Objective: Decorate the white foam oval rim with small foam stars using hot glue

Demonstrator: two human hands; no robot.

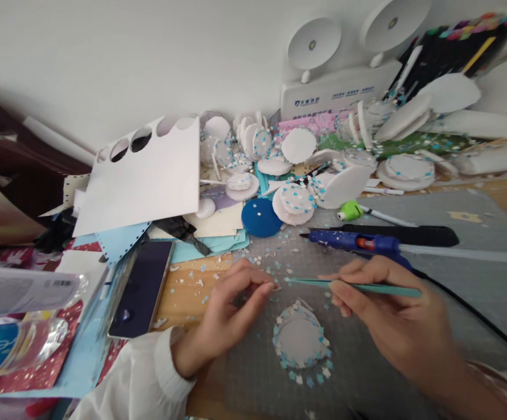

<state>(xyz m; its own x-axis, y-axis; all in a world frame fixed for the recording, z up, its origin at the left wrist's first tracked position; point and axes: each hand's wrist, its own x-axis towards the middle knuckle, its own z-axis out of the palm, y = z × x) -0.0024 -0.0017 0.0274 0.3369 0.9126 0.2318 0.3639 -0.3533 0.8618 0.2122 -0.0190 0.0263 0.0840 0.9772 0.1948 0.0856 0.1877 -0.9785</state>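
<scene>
My right hand point(384, 297) is closed round a pair of teal tweezers point(367, 287). The tips point left, beside a small light-blue star piece on the mat. My left hand point(238, 303) has its thumb and forefinger brought together near those tips; a tiny pale bit shows there, too small to name. Below and between both hands lies a round clear-topped disc point(299, 338), its rim ringed with blue and white stars. Several loose stars and scraps are scattered around the fingers.
A blue glue gun point(353, 240) with a black cord lies beyond my right hand on the grey cutting mat point(467, 291). A phone point(142, 289) rests at left. Star-decorated white discs point(294, 203), a blue disc point(261, 217) and a white board point(148, 181) fill the back.
</scene>
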